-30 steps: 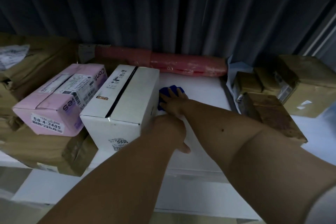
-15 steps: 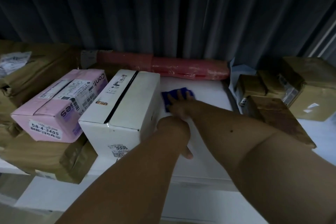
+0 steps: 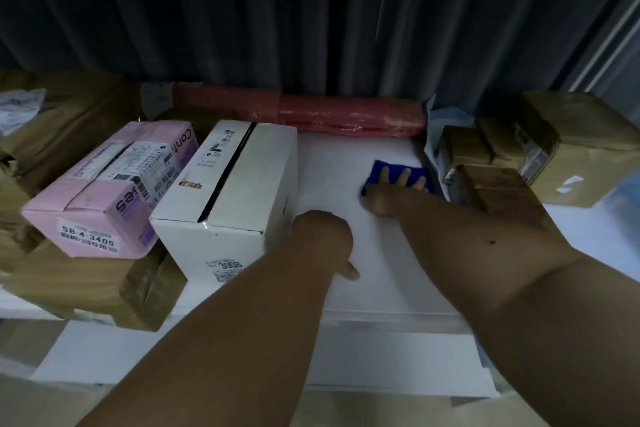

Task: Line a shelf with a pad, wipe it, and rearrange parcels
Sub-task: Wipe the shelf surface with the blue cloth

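Right of the white box (image 3: 225,184), on the white pad (image 3: 346,163), I press my right hand (image 3: 391,194), fingers spread, onto the blue cloth (image 3: 381,168), while my left hand (image 3: 322,243), fingers hidden, rests against the box.

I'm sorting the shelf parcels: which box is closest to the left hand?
The white box with the black stripe along its top, right beside the left hand. The pink box lies farther left, the brown parcels across the pad.
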